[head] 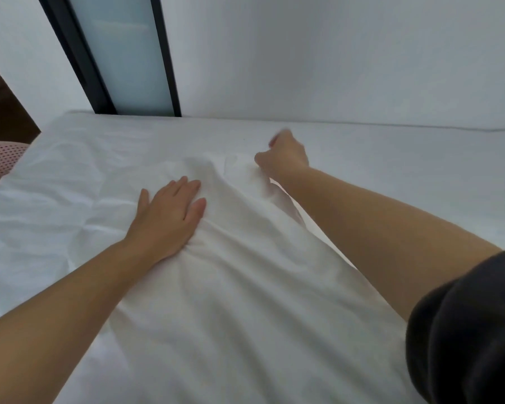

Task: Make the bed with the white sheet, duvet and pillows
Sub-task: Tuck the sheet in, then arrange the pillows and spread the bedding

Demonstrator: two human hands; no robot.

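I'm working the loose, creased white fabric sheet (231, 287), which lies heaped in a long ridge running from me toward the middle of the broad white mattress (405, 158). To spread it well I'd keep one side pinned and draw the ridge away from that anchor, low and steady, so the folds flatten rather than travel. I'd then sweep outward toward the edges.

My left hand (169, 211) lies flat on the sheet with the fingers straight and together, pressing down and gripping nothing. My right hand (283, 154) is further out, with the fingers curled around the raised end of the ridge. Blur softens it, but it looks like a pinch on the cloth. I see no duvet or pillows, so I judge the task is at an early stage.

A plain white wall (333, 53) runs along the far side of the bed. To its left is a tall frosted glass panel in a dark frame (123, 53), then brown wooden furniture (3, 106). A pink perforated plastic basket (0, 158) peeks in at the left edge.
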